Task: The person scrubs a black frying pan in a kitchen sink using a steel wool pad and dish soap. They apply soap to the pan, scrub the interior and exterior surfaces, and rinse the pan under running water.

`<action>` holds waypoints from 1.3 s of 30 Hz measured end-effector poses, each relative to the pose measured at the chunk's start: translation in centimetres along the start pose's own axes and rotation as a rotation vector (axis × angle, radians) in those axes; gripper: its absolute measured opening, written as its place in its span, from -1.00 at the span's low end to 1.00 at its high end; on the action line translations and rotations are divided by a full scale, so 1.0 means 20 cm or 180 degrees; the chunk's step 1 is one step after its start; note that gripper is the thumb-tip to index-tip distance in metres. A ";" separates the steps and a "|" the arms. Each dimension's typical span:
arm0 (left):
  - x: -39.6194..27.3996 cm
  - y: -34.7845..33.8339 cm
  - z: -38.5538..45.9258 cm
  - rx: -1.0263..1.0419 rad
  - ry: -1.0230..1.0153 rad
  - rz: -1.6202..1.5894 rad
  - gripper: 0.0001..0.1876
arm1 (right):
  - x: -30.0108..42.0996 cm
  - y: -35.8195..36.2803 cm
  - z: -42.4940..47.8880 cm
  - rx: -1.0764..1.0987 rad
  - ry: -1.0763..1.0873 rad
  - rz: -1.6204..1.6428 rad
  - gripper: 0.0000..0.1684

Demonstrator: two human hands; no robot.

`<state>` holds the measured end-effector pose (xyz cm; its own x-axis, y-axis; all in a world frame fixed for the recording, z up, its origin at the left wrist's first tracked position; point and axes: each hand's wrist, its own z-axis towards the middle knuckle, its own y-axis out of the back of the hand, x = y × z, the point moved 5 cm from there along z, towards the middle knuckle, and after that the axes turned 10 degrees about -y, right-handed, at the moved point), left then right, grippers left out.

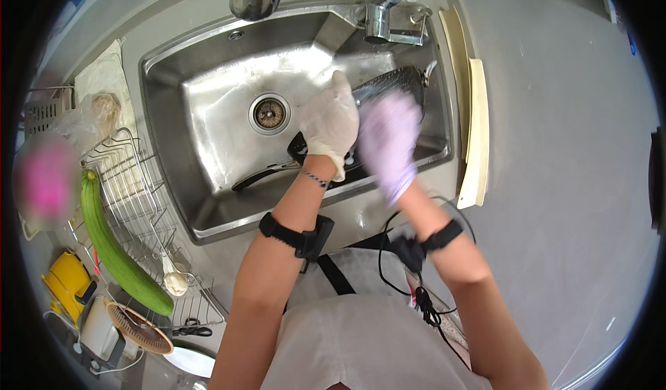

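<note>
My left hand, in a whitish glove, is over the right half of the stainless steel sink, its fingers at the near side of a wet black pan. Its grip is hidden beneath the glove. My right hand, in a lilac glove, is blurred and lies over the pan's near part; what its fingers hold cannot be seen. Below my left hand, a dark utensil with a black handle rests in the sink. The drain shows left of my hands.
A chrome faucet stands at the sink's far edge. On the left, a wire rack bears a long green gourd. Cream-coloured boards stand along the sink's right side. A black cable hangs by my right forearm.
</note>
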<state>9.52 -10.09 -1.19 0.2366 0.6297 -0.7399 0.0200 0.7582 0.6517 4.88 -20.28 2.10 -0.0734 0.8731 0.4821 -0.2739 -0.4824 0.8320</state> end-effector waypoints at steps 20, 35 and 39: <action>0.04 -0.07 0.03 -0.0289 0.0010 -0.0778 -0.73 | -0.09 0.08 0.08 -0.0016 0.0174 -0.0261 -0.82; 0.02 -0.07 0.01 -0.0283 -0.0235 -0.0730 -0.81 | -0.06 0.04 0.04 0.0159 0.0211 -0.0175 -0.81; 0.01 -0.05 0.03 -0.0050 -0.0207 -0.0473 -0.82 | -0.29 0.11 0.28 -0.0257 -0.0709 0.0388 -0.83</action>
<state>10.07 -10.91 -1.91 0.2945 0.4985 -0.8153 0.0444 0.8451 0.5328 9.99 -26.78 2.76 0.1000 0.7674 0.6334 -0.3524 -0.5680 0.7438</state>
